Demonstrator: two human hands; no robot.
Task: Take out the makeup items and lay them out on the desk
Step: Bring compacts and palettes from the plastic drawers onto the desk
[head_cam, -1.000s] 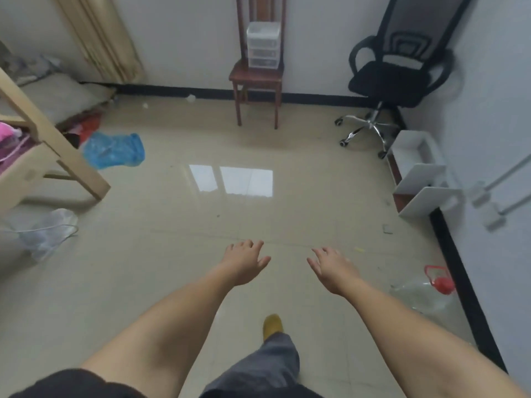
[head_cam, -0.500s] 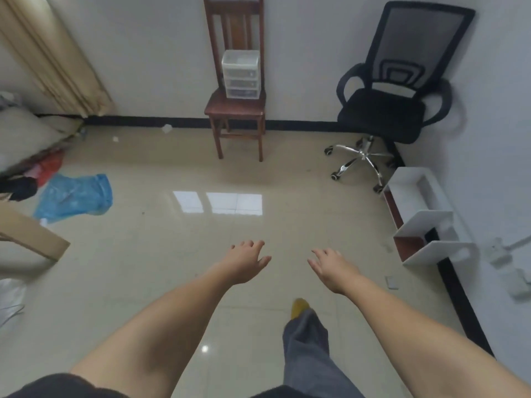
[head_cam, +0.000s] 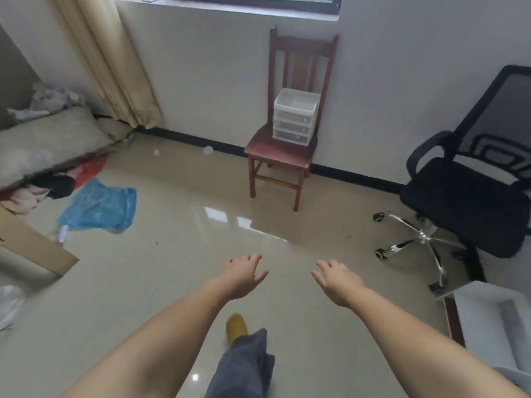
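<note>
A small clear plastic drawer unit (head_cam: 296, 117), three drawers stacked under an open top tray, sits on the seat of a wooden chair (head_cam: 287, 150) pushed back against the wall below the window. It is the likeliest home of the makeup items, though what the drawers hold is too hazy to make out through their fronts; set at seat height, it seems parked there for easy reach. No desk can be picked out for certain.

Well short of the chair, a person stretches both arms forward over the glossy tiled floor (head_cam: 172, 268). The left hand (head_cam: 244, 275) and right hand (head_cam: 337, 282) hang palm down with fingers spread loosely, holding nothing and touching nothing. One leg in grey trousers and a yellow shoe (head_cam: 236, 327) is planted ahead, which suggests a walk toward the chair, with the taking-out not yet begun.

To the right of the chair stands a black mesh office chair (head_cam: 471, 202) on chrome castors, and nearer the person than that, a white shelf unit (head_cam: 500, 317) lies against the wall. To the left of the wooden chair a beige curtain (head_cam: 112, 64) hangs to the floor; farther left and nearer lie a crumpled blue plastic bag (head_cam: 100, 206) and a heap of bedding (head_cam: 48, 142).

No brand, label or writing can be read anywhere.
</note>
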